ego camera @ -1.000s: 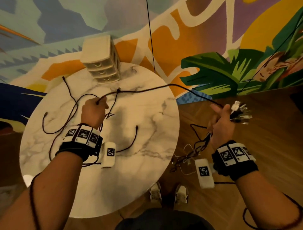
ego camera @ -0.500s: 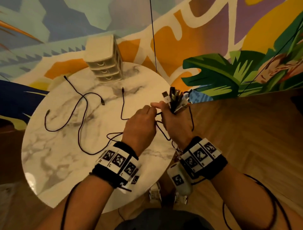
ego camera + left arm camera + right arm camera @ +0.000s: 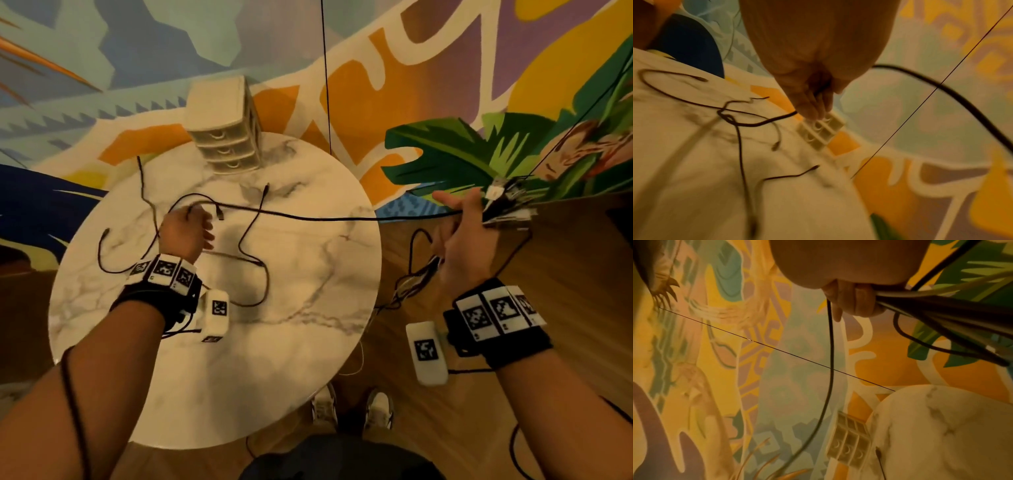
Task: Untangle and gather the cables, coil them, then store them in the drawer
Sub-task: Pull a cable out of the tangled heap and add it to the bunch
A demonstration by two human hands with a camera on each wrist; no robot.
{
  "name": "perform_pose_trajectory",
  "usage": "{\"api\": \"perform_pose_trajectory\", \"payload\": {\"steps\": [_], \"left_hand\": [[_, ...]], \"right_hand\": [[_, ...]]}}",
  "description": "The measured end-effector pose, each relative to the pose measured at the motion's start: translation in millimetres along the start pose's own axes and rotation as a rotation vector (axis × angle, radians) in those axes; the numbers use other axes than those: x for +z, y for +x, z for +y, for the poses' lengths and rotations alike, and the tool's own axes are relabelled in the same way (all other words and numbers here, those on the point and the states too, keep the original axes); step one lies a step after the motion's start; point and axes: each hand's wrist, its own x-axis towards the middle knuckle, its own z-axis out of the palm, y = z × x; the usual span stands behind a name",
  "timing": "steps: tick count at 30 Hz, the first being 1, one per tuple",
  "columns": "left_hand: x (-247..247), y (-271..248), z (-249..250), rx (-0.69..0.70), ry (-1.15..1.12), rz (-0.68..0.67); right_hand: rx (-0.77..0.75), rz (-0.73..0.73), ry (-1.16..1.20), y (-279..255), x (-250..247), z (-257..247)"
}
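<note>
My left hand (image 3: pixel 191 226) is over the left half of the round marble table (image 3: pixel 308 342), its fingers (image 3: pixel 813 104) curled round a black cable (image 3: pixel 342 217). That cable runs nearly straight across to my right hand (image 3: pixel 469 222), which is raised off the table's right side. The right hand's fingers (image 3: pixel 855 300) grip a bundle of gathered cables (image 3: pixel 941 306); its plug ends (image 3: pixel 507 202) stick out past the hand and loops hang below the wrist. More loose black cables (image 3: pixel 255 246) lie on the table. A small cream drawer unit (image 3: pixel 222 126) stands at the far edge, drawers shut.
A painted mural wall rises behind the table. A thin dark wire (image 3: pixel 325 85) hangs down in front of it. Wooden floor (image 3: pixel 565 291) lies to the right, and my shoes (image 3: pixel 352 407) are by the table's near edge.
Half a second ago both hands were together at the table's right edge. They have since spread apart, left hand leftward over the table, right hand out to the right, stretching one cable between them.
</note>
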Motion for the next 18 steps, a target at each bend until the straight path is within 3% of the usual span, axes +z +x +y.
{"api": "perform_pose_trajectory", "payload": {"steps": [3, 6, 8, 12, 14, 16, 18], "left_hand": [[-1, -12, 45, 0.222, 0.008, 0.136], [2, -30, 84, 0.552, 0.374, 0.182], [6, -43, 98, 0.687, 0.589, 0.224], [36, -87, 115, 0.816, 0.760, 0.182], [59, -112, 115, 0.884, 0.846, 0.078], [76, -130, 107, 0.899, 0.883, -0.013], [86, -136, 96, 0.895, 0.834, -0.021]], "right_hand": [[0.062, 0.016, -0.119, -5, -2, 27], [0.139, -0.024, -0.288, -13, 0, 42], [0.186, -0.146, -0.287, -28, 5, 42], [0.104, -0.379, -0.279, -57, 21, 31], [0.108, -0.501, -0.210, -64, 37, 15], [0.037, -0.517, -0.269, -63, 53, 1], [-0.018, -0.507, -0.307, -60, 60, -6]]}}
